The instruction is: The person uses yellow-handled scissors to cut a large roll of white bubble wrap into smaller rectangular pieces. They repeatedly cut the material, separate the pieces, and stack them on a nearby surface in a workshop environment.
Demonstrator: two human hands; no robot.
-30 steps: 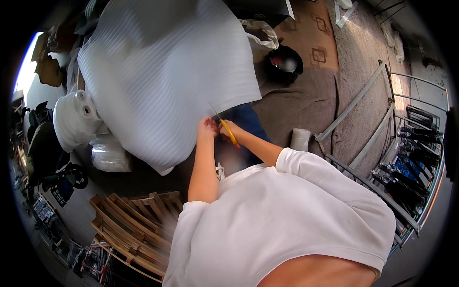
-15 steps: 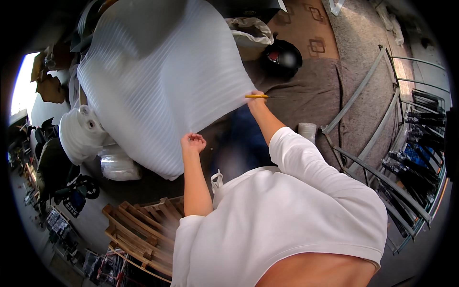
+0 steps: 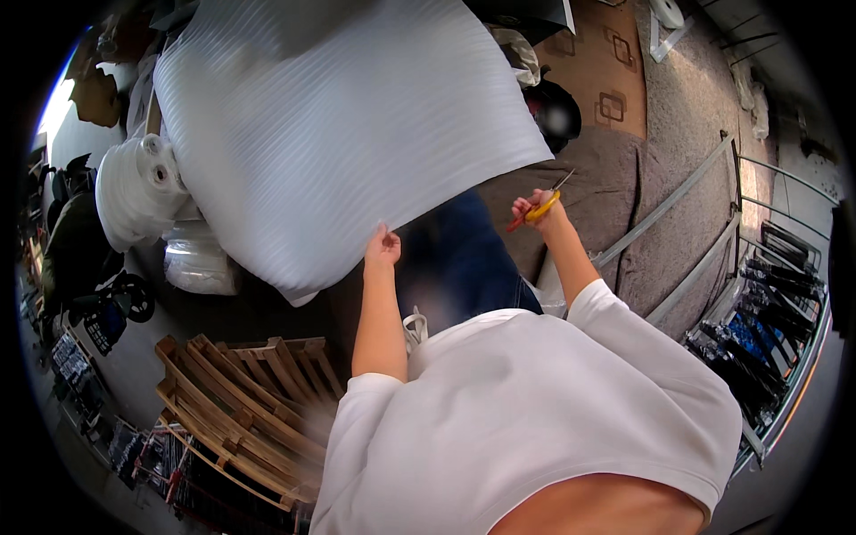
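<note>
A large sheet of white ribbed foam (image 3: 357, 116) spreads out in front of me, its near edge running up to a corner at the right. My left hand (image 3: 383, 248) pinches that near edge between thumb and fingers. Just below the right corner, apart from the foam, my right hand (image 3: 546, 210) is closed round a pair of scissors (image 3: 541, 208) with yellow and red handles. The thin metal blades point up and to the right.
White foam rolls (image 3: 134, 192) and a plastic-wrapped bundle (image 3: 198, 259) lie at the left. Wooden pallets (image 3: 241, 410) stand at lower left. A black rounded object (image 3: 557, 116) rests beyond the sheet's right edge. Metal racks (image 3: 678, 214) line the right side, beside a brown blanket (image 3: 597, 178).
My right hand has let go of the foam's right corner and come down and right with the scissors, blades now turned upward. The left hand has moved slightly right and taken the near edge.
</note>
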